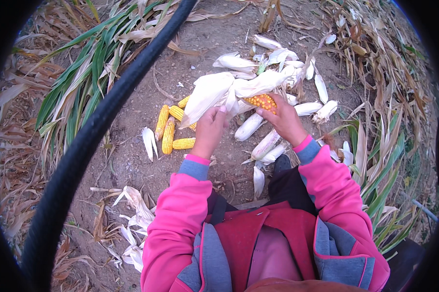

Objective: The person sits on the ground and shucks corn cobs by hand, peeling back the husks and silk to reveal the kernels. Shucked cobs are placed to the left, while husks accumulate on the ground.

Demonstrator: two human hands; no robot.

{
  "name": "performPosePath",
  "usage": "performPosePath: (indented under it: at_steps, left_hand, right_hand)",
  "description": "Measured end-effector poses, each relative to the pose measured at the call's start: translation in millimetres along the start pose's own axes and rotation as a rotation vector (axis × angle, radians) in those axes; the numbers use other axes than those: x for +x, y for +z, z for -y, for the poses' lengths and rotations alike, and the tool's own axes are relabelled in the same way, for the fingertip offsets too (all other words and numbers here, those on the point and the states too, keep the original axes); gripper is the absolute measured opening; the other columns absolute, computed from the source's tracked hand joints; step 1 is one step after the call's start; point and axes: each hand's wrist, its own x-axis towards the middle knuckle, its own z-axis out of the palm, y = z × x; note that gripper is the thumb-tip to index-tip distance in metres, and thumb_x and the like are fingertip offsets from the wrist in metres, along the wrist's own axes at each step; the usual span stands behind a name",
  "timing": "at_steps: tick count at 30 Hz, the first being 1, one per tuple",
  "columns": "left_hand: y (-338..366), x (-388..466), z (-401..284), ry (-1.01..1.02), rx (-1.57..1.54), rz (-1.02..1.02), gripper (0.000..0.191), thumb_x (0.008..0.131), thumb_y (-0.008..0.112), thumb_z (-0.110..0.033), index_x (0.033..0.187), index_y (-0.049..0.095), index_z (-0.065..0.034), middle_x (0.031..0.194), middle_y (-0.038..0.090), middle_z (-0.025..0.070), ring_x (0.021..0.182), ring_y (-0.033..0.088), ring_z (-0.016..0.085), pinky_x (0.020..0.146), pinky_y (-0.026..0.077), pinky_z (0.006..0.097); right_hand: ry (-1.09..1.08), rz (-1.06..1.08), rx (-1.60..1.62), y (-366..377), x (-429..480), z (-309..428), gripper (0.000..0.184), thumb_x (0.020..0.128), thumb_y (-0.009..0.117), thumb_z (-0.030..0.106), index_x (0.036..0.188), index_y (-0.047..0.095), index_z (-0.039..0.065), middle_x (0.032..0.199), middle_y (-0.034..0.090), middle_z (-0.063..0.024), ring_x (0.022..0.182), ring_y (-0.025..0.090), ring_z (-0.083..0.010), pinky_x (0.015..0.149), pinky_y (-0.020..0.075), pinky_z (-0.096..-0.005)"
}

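An ear of corn (pixel 262 102) with orange-yellow kernels partly bared is held in my right hand (pixel 286 115), fingers around its near end. Pale dry husk leaves (pixel 259 84) still cover its far side. My left hand (pixel 211 127) pinches a broad husk leaf (pixel 210 93) between thumb and fingers, spread out to the left of the ear. Beyond my left wrist lie several bare yellow corn cobs (pixel 168 135) on the soil, some partly hidden by the leaf. Under and beyond my right hand is a heap of ears in whitish husks (pixel 249 127).
Cut stalks with green and dry leaves (pixel 95 69) lie at the left, and more dry stalks (pixel 376 47) at the right. Stripped husks (pixel 137 215) lie near my left sleeve. A stalk stub (pixel 268 16) stands at the far side. A black strap (pixel 106 120) crosses the view.
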Motion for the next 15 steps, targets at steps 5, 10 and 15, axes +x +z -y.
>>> performPosePath:
  at_steps: [5,10,15]
  left_hand:
    - [-1.3,3.8,-0.1,-0.088,-0.032,0.011,0.038,0.097,0.056,-0.04,0.091,0.065,-0.0036,0.068,0.054,-0.0014,0.055,0.046,0.007,0.051,0.037,0.022]
    - [-8.5,14.6,3.8,0.029,0.006,-0.24,0.032,0.092,0.066,-0.035,0.087,0.067,-0.0028,0.074,0.061,0.0004,0.066,0.053,0.007,0.062,0.042,0.0221]
    - [-27.9,28.5,11.9,0.333,-0.193,-0.268,0.03,0.09,0.069,-0.02,0.112,0.065,0.0,0.105,0.068,0.0077,0.095,0.063,0.016,0.086,0.049,0.031]
  right_hand:
    - [0.036,0.052,-0.018,3.3,-6.5,6.5,0.056,0.087,0.069,0.037,0.125,0.053,-0.001,0.103,0.065,-0.0233,0.098,0.065,-0.0351,0.084,0.0498,-0.04]
    - [0.096,0.12,0.078,7.4,-10.7,10.1,0.057,0.088,0.068,0.039,0.125,0.053,-0.001,0.103,0.065,-0.0238,0.098,0.065,-0.0354,0.083,0.0502,-0.0405]
    - [0.169,0.291,0.191,11.9,-12.5,12.0,0.057,0.09,0.065,0.041,0.126,0.053,-0.001,0.097,0.067,-0.0197,0.083,0.068,-0.0309,0.072,0.0524,-0.0378]
